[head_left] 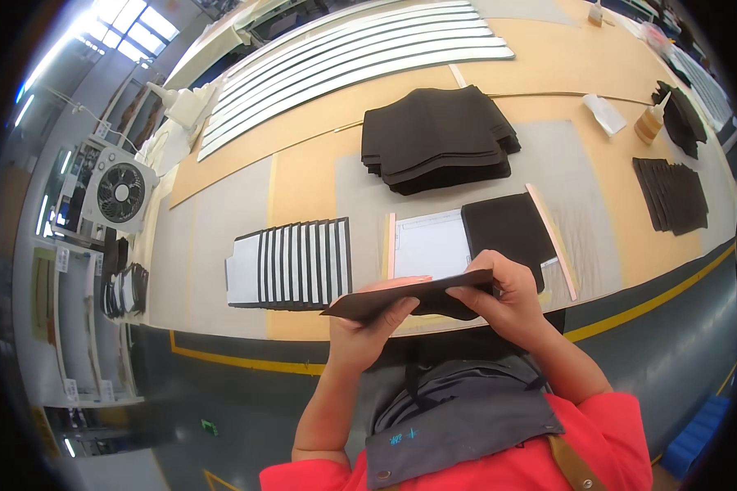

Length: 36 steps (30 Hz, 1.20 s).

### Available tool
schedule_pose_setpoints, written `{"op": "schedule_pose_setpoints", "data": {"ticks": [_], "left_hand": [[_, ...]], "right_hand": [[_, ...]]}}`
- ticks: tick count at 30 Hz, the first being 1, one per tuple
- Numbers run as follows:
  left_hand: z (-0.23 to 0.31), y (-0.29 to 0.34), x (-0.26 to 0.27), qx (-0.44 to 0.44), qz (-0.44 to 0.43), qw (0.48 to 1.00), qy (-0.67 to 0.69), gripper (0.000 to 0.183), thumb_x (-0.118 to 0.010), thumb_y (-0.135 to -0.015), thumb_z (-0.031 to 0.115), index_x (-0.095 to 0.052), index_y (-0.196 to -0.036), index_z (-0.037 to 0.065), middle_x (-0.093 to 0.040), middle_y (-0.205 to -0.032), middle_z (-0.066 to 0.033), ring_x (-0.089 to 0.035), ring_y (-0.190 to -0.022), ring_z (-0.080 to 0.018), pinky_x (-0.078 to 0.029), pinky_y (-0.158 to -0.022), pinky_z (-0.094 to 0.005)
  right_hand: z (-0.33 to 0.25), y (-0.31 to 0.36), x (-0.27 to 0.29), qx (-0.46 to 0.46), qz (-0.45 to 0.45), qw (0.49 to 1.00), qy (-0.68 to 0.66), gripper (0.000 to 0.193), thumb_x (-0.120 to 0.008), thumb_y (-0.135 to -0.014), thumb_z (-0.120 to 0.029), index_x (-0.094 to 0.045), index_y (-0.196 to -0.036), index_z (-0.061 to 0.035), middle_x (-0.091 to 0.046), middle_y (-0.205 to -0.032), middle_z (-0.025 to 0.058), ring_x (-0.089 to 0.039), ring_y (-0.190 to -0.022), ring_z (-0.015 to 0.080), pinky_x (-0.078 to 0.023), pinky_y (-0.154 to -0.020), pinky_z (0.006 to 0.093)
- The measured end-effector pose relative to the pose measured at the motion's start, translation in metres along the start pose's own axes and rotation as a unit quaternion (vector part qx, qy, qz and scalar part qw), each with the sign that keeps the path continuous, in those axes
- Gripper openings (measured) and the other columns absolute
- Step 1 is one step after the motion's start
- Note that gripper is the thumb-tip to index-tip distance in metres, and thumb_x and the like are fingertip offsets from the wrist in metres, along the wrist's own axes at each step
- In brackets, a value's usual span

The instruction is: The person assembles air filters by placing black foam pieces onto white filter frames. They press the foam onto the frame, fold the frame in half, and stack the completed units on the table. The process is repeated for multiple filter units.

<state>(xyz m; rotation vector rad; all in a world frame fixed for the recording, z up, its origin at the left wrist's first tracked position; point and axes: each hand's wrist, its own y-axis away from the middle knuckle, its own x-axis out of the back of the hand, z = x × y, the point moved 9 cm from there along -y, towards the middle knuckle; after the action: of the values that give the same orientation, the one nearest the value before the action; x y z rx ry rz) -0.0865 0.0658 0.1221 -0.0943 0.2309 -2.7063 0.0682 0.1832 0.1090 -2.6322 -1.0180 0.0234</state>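
A thin dark sheet piece (385, 298), leather-like or fabric, is held up just above the near edge of the table. My left hand (367, 331) pinches its left part, thumb on the near side. At its right end my right hand (506, 299) grips it between thumb and fingers. Beyond them lies a white paper sheet (431, 237) between two pinkish strips, with another black piece (506, 231) over its right part. Left of that, a fanned row of white pieces with black edges (291, 263) overlaps. Farther back sits a stack of black cut pieces (438, 135).
Smaller black pieces (670, 195) are fanned at the right. A squeeze bottle with amber contents (651, 124) stands near a crumpled white paper (604, 114). Long black-and-white strips (344, 69) cover the back left. A box fan (121, 193) stands beyond the table's left edge.
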Motion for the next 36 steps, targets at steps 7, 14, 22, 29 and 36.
{"op": "schedule_pose_setpoints", "data": {"ticks": [7, 14, 22, 29, 36], "left_hand": [[0.000, -0.002, -0.012, -0.017, 0.006, 1.000, 0.006, 0.024, -0.071, -0.098, 0.001, -0.074, -0.121, -0.003, -0.077, -0.109, -0.0082, -0.064, -0.091, -0.0087, -0.051, -0.079, -0.0230], [-0.013, -0.002, -0.021, 0.048, -0.009, 0.999, 0.003, 0.020, -0.067, -0.100, 0.003, -0.070, -0.118, -0.005, -0.076, -0.115, -0.0173, -0.069, -0.105, -0.0205, -0.054, -0.094, -0.0327], [-0.018, -0.003, 0.049, 0.092, 0.166, 0.982, -0.018, 0.033, -0.077, -0.090, -0.003, -0.067, -0.122, -0.004, -0.072, -0.113, -0.0079, -0.067, -0.103, -0.0155, -0.055, -0.091, -0.0300], [-0.060, -0.011, 0.054, 0.220, 0.134, 0.964, 0.065, 0.040, -0.074, -0.093, -0.001, -0.062, -0.130, -0.004, -0.070, -0.119, -0.0124, -0.069, -0.106, -0.0215, -0.058, -0.093, -0.0342], [-0.083, -0.018, 0.042, 0.266, 0.083, 0.959, 0.042, 0.032, -0.074, -0.094, 0.003, -0.065, -0.123, -0.007, -0.072, -0.113, -0.0117, -0.071, -0.100, -0.0199, -0.057, -0.091, -0.0324]], "right_hand": [[0.001, 0.003, 0.006, 0.023, 0.008, 0.999, 0.027, 0.011, -0.079, -0.091, -0.004, -0.069, -0.094, -0.0024, -0.066, -0.082, 0.0034, -0.062, -0.073, 0.0095, -0.048, -0.065, 0.0253], [0.000, 0.005, 0.014, 0.034, 0.014, 0.999, -0.009, 0.018, -0.079, -0.087, 0.005, -0.070, -0.101, -0.0022, -0.067, -0.088, 0.0069, -0.066, -0.078, 0.0115, -0.051, -0.069, 0.0265], [0.033, -0.002, 0.077, -0.015, -0.022, 0.971, 0.236, 0.048, -0.066, -0.102, -0.029, -0.057, -0.145, -0.0082, -0.065, -0.138, 0.0094, -0.066, -0.116, 0.0256, -0.052, -0.096, 0.0356], [0.063, 0.040, 0.076, 0.072, -0.172, 0.830, 0.526, 0.057, -0.059, -0.101, -0.045, -0.054, -0.150, -0.0189, -0.052, -0.156, -0.0004, -0.044, -0.146, 0.0213, -0.026, -0.123, 0.0448], [0.076, 0.058, 0.063, 0.072, -0.209, 0.794, 0.566, 0.058, -0.055, -0.101, -0.052, -0.051, -0.153, -0.0264, -0.051, -0.157, -0.0075, -0.035, -0.152, 0.0193, -0.006, -0.129, 0.0556]]}}
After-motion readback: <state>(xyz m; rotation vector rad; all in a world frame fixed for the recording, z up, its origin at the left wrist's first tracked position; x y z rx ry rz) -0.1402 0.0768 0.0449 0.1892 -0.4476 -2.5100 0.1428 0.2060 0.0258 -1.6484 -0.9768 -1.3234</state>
